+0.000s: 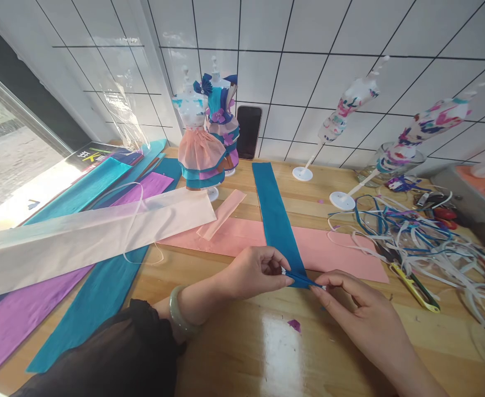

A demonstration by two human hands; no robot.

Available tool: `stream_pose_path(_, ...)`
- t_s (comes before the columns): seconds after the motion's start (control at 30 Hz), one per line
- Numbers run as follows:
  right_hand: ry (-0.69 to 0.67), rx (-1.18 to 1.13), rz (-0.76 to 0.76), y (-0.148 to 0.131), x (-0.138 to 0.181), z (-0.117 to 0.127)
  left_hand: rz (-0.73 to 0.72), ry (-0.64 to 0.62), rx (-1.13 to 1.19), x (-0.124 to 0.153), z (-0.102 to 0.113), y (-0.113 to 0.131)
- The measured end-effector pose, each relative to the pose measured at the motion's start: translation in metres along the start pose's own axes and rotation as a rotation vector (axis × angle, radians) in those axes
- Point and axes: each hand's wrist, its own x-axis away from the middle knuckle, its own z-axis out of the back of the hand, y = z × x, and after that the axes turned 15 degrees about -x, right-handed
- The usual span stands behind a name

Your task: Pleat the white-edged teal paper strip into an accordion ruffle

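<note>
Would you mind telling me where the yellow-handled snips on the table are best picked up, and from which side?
Take the yellow-handled snips by the yellow handle, coming from above on the near side. They lie flat on the wooden table, right of the right hand, and tangled ribbons crowd their far end.

I see a teal strip point(276, 215) lying over a pink sheet point(333, 248) mid-bench, purple paper point(22, 309) at the left edge, floral-printed mannequins point(428, 124) toward the back right corner, and a yellow-handled cutter point(416, 286) beside blue-and-white ribbons point(411, 231).
</note>
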Motion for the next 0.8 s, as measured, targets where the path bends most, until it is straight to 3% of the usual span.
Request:
stream_pose_path(0.43, 0.014, 0.000, 0.008, 0.008, -0.002, 0.003, -0.010, 0.017, -0.038, -0.002, 0.001, -0.002)
stream_pose_path(0.8, 0.009, -0.045, 0.005, 0.009, -0.001, 0.005, -0.134, 0.051, -0.025, -0.002, 0.002, 0.003)
